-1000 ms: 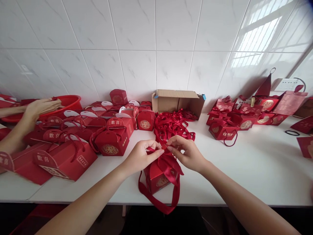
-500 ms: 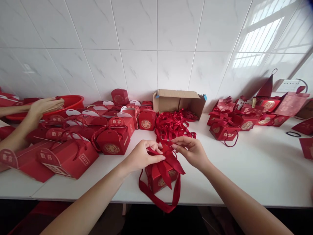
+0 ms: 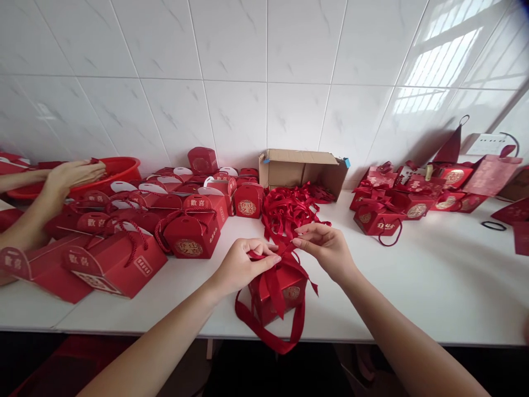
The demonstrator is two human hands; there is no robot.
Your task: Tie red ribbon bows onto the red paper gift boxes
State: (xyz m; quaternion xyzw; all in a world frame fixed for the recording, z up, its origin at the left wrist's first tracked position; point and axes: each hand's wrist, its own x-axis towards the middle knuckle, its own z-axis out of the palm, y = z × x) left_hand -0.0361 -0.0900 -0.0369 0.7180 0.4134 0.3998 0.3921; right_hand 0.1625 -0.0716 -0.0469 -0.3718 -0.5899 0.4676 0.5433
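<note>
A small red gift box [image 3: 268, 300] with a gold round emblem stands near the table's front edge. Over its top lies a red ribbon [image 3: 273, 284], with tails hanging down the front and a long loop drooping past the edge. My left hand [image 3: 243, 264] pinches the ribbon above the box's left side, thumb pressed against the fingers. On the other side, my right hand [image 3: 324, 248] grips the ribbon between thumb and forefinger. Part of the ribbon at the middle is hidden by my fingers.
Behind the box, a heap of ribbons [image 3: 289, 209] spills from a cardboard box [image 3: 303, 157]. Many red gift boxes [image 3: 194, 240] fill the left, bowed boxes [image 3: 378, 220] the right. Another person's hands [image 3: 74, 175] are over a red basin [image 3: 124, 168] at far left.
My right hand has pulled slightly up and right with the ribbon. The ribbon tails over the box have shifted, and the gift box has turned a little. My left hand stays nearly in place.
</note>
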